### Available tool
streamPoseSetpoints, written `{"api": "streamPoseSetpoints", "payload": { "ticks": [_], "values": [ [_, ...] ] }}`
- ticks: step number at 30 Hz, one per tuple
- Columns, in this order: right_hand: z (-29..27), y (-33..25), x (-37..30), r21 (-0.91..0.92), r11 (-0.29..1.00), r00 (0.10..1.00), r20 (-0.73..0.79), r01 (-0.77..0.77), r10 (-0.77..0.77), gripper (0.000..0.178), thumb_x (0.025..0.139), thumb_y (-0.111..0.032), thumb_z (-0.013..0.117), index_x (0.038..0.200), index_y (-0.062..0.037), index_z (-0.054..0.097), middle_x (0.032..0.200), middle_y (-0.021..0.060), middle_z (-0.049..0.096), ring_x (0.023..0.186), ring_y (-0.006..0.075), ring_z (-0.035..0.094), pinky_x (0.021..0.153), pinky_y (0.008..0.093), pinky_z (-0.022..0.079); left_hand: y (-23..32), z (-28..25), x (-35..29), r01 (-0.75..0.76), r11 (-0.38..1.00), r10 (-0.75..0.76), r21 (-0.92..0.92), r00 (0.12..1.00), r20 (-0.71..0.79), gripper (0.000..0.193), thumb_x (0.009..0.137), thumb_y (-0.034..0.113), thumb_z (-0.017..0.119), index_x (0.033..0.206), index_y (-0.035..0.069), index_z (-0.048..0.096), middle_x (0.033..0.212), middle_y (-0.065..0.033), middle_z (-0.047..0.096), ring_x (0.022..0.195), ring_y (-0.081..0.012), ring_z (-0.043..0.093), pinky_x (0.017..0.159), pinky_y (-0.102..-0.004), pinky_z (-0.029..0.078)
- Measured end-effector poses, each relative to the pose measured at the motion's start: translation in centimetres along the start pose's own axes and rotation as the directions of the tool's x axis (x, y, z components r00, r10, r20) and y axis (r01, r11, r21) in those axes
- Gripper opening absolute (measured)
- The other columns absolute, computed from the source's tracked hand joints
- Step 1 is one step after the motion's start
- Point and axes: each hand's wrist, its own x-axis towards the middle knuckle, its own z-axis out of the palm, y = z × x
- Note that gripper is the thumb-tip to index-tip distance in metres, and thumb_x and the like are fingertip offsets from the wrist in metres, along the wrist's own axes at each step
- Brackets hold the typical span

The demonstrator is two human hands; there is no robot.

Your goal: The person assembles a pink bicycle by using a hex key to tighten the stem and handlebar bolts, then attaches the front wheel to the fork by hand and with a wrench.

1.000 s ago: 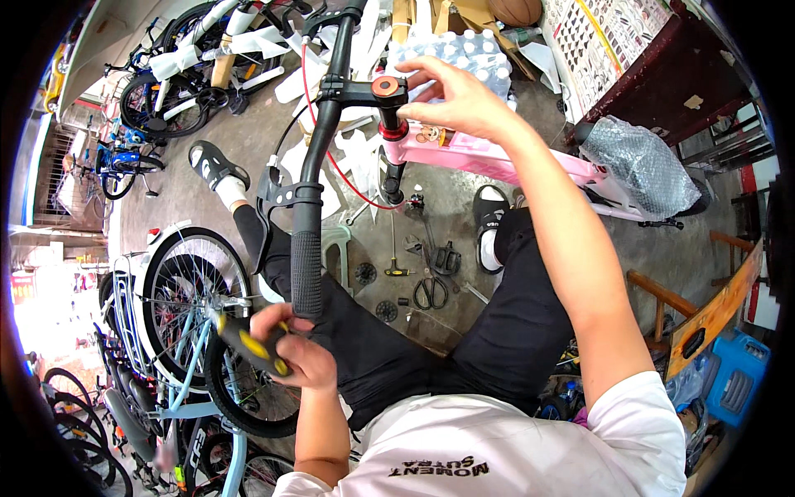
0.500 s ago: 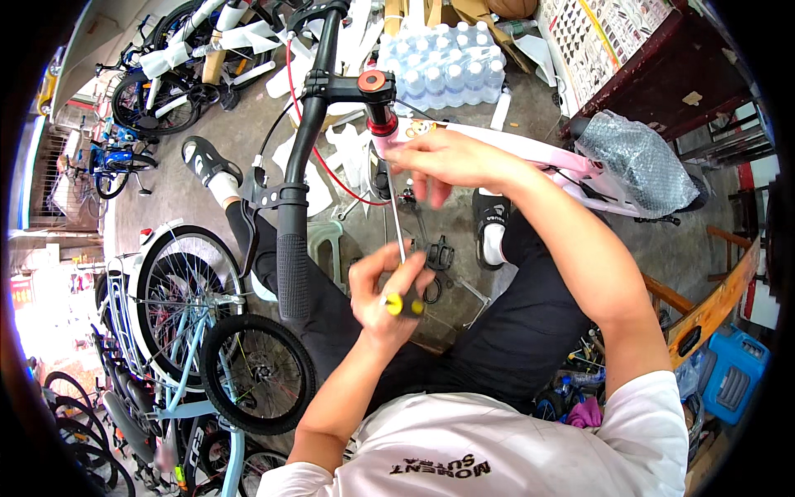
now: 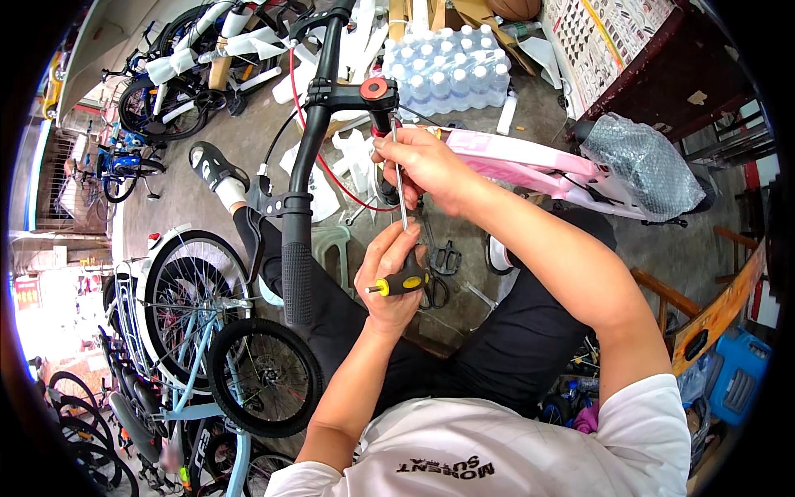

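While seated low among bicycles, with legs in black trousers spread to both sides of the work. At far left, light-blue bicycle frame with spoked wheels point(image 3: 195, 306), parked aside, well apart from the hands. Next, long black handlebar with ribbed rubber grip point(image 3: 296, 273), hanging down toward the lap, so the stem end comes near to the hands. Left hand point(image 3: 393, 269), fingers closed fully around black-and-yellow handle of long T-shaped steel key point(image 3: 403, 248), held low, seemingly for turning force. Thin shaft rising up to black stem clamp with orange round cap point(image 3: 374, 89). Right hand point(image 3: 422, 161), fingers pinched around upper shaft, probably to steady and guide the tip. Beyond, shrink-wrapped pack of clear water bottles point(image 3: 451, 70) on concrete floor; pink bicycle frame point(image 3: 530, 161) lying at right, saddle wrapped in bubble foil point(image 3: 642, 161), apparently for protection.
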Motion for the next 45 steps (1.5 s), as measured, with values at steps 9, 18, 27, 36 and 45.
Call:
{"api": "streamPoseSetpoints", "payload": {
  "ticks": [9, 18, 27, 36, 45],
  "values": [
    [0.9, 0.2, 0.7, 0.006, 0.998, 0.997, -0.056, 0.06, -0.059, 0.032, 0.103, -0.032, 0.057, 0.1, -0.0008, 0.063, 0.065, 0.0029, 0.057, 0.039, 0.0108, 0.047, 0.038, 0.0281, 0.034, -0.2, -0.5, -1.3, 0.216, 0.927, -0.201, -0.306, 0.976, 0.081, 0.054, 0.085, -0.018, 0.052, 0.136, 0.001, 0.057, 0.136, -0.0198, 0.06, 0.1, -0.0272, 0.072, 0.084, -0.0341, 0.058],
    [0.6, -0.5, 0.2, 0.052, 0.995, 0.992, -0.102, 0.084, -0.079, 0.03, 0.104, -0.032, 0.058, 0.097, -0.0027, 0.062, 0.062, 0.0014, 0.054, 0.038, 0.0096, 0.043, 0.037, 0.0263, 0.033, 3.0, -1.3, -1.3, 0.53, 0.45, -0.51, -0.719, 0.813, 0.281, 0.08, 0.079, -0.009, 0.052, 0.156, 0.002, 0.031, 0.145, -0.0274, 0.048, 0.099, -0.0325, 0.072, 0.082, -0.0355, 0.057],
    [0.8, -0.5, 0.2, 0.023, 0.996, 0.992, -0.097, 0.087, -0.084, 0.029, 0.102, -0.028, 0.056, 0.098, 0.0, 0.063, 0.063, 0.0035, 0.055, 0.037, 0.0116, 0.045, 0.036, 0.0294, 0.033, 3.8, -1.0, -1.6, 0.525, 0.394, -0.56, -0.755, 0.788, 0.256, 0.071, 0.094, 0.013, 0.065, 0.154, 0.0, 0.03, 0.137, -0.0289, 0.052, 0.091, -0.0335, 0.072, 0.075, -0.0369, 0.061],
    [1.5, -0.8, -0.5, -0.008, 0.998, 0.995, -0.082, 0.054, -0.055, 0.03, 0.105, -0.03, 0.056, 0.101, -0.0012, 0.061, 0.064, 0.0031, 0.056, 0.038, 0.0101, 0.044, 0.036, 0.0274, 0.034, 4.3, -1.2, -1.8, 0.475, 0.197, -0.613, -0.857, 0.742, 0.27, 0.069, 0.094, 0.014, 0.064, 0.153, 0.003, 0.032, 0.121, -0.0256, 0.061, 0.089, -0.0317, 0.072, 0.073, -0.0387, 0.061],
    [0.8, -0.1, 0.5, 0.009, 0.998, 0.993, -0.102, 0.054, -0.053, 0.029, 0.099, -0.027, 0.058, 0.101, 0.0018, 0.063, 0.067, 0.0055, 0.058, 0.039, 0.0127, 0.048, 0.036, 0.0309, 0.036, 4.1, -0.8, -1.3, 0.492, 0.177, -0.612, -0.852, 0.733, 0.297, 0.067, 0.093, 0.016, 0.064, 0.152, 0.005, 0.033, 0.118, -0.0257, 0.061, 0.086, -0.0311, 0.071, 0.074, -0.04, 0.06]
  ]
}}
